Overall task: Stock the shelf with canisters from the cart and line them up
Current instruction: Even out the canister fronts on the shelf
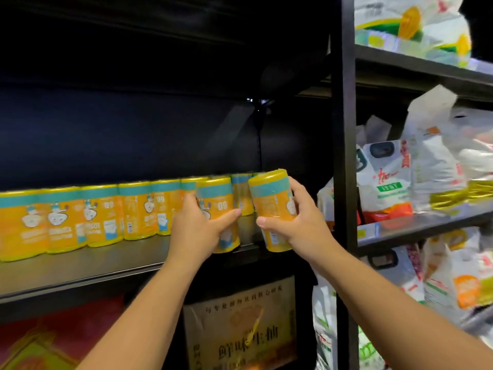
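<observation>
The right hand (pixel 289 222) was seen wrapped around a yellow canister (pixel 272 206), thumb on the near face and fingers curled round the far side; the canister was held clear of the shelf (pixel 80 265), its long axis near upright but leaned, the capped top tipped toward the left; it was carried just off the shelf's right end, close to the black upright post (pixel 344 182). The left hand (pixel 198 228) was closed round a second canister (pixel 218 209), which stood upright at the front right corner of the shelf, its base at or just above the board; contact could not be made out. Between the two held canisters a narrow gap was left. Leftward from the left hand, the row of canisters (pixel 80 217) was ranged along the shelf, touching one another, with further ones behind it toward the back right. The open space was judged to lie to the right of the row, nearer the right hand; the tilted canister would have to be righted and brought down and leftward beside the left-hand one, so that the line might be continued; the shelf edge there was judged the chief hazard.
</observation>
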